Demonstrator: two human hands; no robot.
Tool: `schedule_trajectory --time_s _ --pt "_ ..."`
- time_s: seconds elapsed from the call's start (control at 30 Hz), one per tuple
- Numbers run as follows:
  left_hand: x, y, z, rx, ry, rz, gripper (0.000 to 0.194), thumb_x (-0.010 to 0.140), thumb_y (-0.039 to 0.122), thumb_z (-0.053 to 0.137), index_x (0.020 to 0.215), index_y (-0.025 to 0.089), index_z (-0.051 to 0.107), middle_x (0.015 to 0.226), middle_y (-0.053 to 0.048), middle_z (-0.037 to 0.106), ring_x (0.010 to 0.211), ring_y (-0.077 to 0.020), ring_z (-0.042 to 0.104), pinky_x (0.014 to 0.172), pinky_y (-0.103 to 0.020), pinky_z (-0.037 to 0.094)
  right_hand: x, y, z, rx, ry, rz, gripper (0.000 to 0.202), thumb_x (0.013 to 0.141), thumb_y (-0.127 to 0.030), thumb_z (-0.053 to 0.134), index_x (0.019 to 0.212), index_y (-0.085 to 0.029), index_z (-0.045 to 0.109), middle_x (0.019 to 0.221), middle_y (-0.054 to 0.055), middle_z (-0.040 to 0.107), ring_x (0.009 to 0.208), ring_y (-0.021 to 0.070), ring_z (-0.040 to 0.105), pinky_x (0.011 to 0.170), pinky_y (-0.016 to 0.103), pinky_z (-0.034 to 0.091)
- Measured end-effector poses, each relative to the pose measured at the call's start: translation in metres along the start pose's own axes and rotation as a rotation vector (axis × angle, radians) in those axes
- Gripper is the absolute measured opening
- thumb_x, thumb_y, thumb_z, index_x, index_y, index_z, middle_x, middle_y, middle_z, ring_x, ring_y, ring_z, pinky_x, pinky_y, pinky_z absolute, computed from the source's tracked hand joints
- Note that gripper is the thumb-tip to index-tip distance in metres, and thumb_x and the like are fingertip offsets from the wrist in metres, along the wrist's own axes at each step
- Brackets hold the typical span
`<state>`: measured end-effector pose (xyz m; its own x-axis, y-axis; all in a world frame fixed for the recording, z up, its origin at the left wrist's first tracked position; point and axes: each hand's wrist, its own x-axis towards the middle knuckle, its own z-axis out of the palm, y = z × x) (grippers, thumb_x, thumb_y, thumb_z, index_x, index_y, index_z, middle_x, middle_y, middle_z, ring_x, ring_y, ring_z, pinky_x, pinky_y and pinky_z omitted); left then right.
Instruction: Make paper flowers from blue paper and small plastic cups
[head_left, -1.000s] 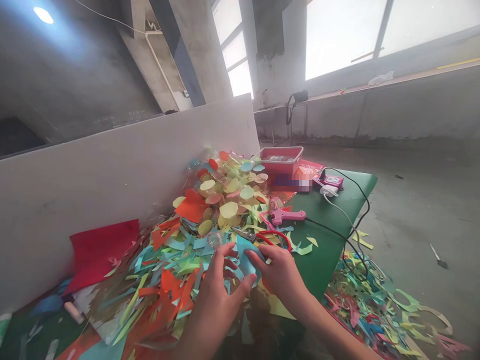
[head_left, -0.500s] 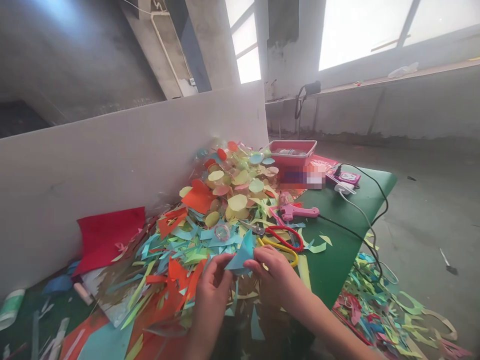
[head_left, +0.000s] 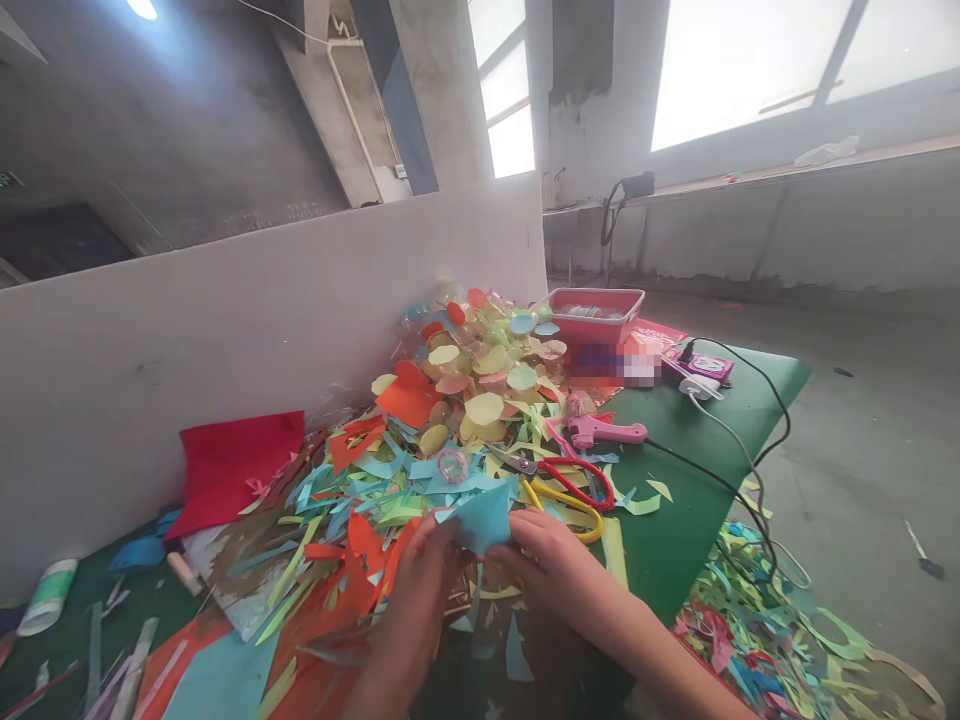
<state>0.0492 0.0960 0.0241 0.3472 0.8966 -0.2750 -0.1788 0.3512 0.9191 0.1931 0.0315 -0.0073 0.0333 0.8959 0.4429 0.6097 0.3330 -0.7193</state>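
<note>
A piece of light-blue paper (head_left: 484, 515) is held between both hands above the heap of scraps. My left hand (head_left: 426, 565) pinches its left edge, the fingertips partly hidden behind it. On the other side my right hand (head_left: 546, 550) grips the right edge between thumb and fingers. Just beyond the paper lie red-handled scissors (head_left: 574, 480) and yellow-handled scissors (head_left: 566, 512). A small clear round piece (head_left: 452, 466) rests on the blue scraps nearby.
Paper discs (head_left: 484, 408) are piled at the back, before a white partition (head_left: 225, 330). A pink glue gun (head_left: 607, 431) lies on the green table (head_left: 667, 550), its cord running right. A pink basket (head_left: 600, 328) stands behind. Scraps (head_left: 739, 600) cover the floor at right.
The blue paper has been turned so a broader face shows, and my hands have shifted around its edges. The whole view has moved slightly, with the scene lower and further right.
</note>
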Motion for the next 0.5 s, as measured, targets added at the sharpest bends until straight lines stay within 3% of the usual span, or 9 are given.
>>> schedule_trajectory --time_s 0.2,0.4,0.5 --pt "-0.001 0.011 -0.008 -0.001 0.088 -0.042 0.041 0.067 0.043 0.080 0.097 0.021 0.063 0.094 -0.002 0.074 0.086 -0.0192 0.071 0.079 -0.031 0.055 0.000 -0.002 -0.001 0.088 -0.045 0.074 0.037 0.100 -0.035 0.043 0.069 -0.020 0.055 0.071 0.000 0.059 0.069 0.0147 0.055 0.065 0.023 0.042" --pt "-0.002 0.012 -0.008 0.108 0.073 0.005 0.047 0.070 0.052 0.075 0.102 0.020 0.062 0.112 -0.008 0.071 0.104 -0.0267 0.067 0.089 -0.037 0.053 0.001 -0.002 0.002 0.083 -0.060 0.212 0.033 0.096 -0.026 0.048 0.064 -0.020 0.046 0.066 -0.002 0.055 0.063 0.0131 0.051 0.058 0.022 0.038" --pt "0.003 0.019 -0.020 0.322 0.238 0.140 0.048 0.073 0.055 0.071 0.107 0.021 0.063 0.123 -0.010 0.067 0.119 -0.0304 0.058 0.099 -0.040 0.047 0.001 -0.002 0.002 0.017 -0.020 0.215 0.033 0.097 -0.029 0.045 0.065 -0.021 0.046 0.065 -0.003 0.055 0.060 0.0133 0.050 0.056 0.022 0.037"
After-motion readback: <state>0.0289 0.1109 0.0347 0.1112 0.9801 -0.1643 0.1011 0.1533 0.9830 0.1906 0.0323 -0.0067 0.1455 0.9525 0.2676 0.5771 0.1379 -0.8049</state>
